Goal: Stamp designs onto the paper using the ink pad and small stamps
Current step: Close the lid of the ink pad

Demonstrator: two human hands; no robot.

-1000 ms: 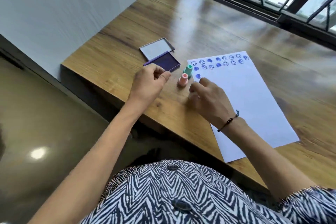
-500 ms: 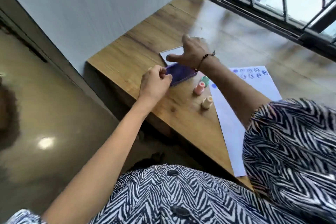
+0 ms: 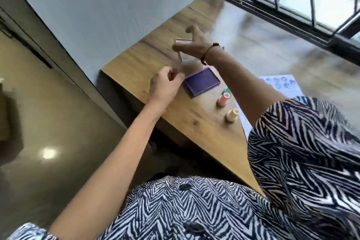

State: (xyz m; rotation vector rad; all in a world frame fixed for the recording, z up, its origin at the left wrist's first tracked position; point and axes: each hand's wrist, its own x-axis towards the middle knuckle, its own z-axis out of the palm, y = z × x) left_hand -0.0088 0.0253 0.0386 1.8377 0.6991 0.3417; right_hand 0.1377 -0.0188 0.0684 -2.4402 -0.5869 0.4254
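Observation:
My right hand is raised above the table and grips the clear ink pad lid by its top edge. The lid hangs tilted in the air. The closed fingers of my left hand pinch the lid's lower corner, though the view is blurred there. Below it the purple ink pad lies uncovered on the wooden table. Next to the pad stand a pink stamp, a cream stamp and a green stamp half hidden by my right arm. The white paper shows blue prints.
A grey wall runs along the table's left end. A window with dark bars lines the far edge. The table's near edge drops to a glossy floor. My right sleeve covers most of the paper.
My right hand has lifted the clear lid off the table into the air. My left hand rose from the pad's edge to the lid's lower corner. The camera swung left.

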